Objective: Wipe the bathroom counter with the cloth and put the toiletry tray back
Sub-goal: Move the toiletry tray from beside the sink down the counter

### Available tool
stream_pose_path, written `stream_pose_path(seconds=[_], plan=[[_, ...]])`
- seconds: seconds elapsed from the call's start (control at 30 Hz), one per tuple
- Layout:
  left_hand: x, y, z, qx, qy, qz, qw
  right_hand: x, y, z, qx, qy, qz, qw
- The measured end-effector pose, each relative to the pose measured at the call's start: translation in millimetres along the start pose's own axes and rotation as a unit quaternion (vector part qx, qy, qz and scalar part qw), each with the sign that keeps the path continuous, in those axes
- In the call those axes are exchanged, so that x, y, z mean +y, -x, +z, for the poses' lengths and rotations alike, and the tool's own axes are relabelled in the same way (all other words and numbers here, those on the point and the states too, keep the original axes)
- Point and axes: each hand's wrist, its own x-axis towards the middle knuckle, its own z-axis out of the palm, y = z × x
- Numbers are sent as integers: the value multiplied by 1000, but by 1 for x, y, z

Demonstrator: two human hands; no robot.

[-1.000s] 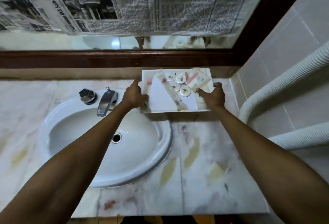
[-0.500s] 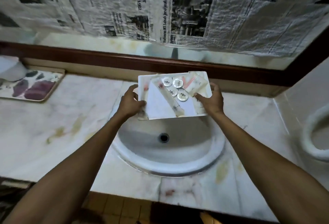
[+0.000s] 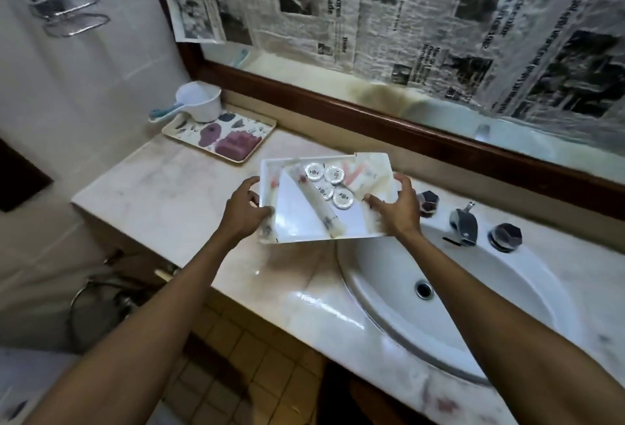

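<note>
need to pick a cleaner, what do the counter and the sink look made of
Counter: looks like polished marble or a marble-look stone, pale with faint veining and glossy reflections. Sink: looks like glazed white ceramic, smooth and shiny.

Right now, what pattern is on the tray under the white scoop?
Purple and grey blotches on cream, a floral-like print on the patterned tray, clearest in the head view.

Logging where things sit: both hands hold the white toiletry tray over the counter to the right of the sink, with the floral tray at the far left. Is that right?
Not quite. In the head view both hands, left hand and right hand, hold the white toiletry tray over the counter to the left of the sink. The floral tray is at the far left.
</note>
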Motion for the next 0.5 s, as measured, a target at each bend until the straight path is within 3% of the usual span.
stream_pose_path(seconds=[0.5], plan=[[-144,-49,-159,128,-14,-170,977,-100,-48,256,-195,8,-69,978]])
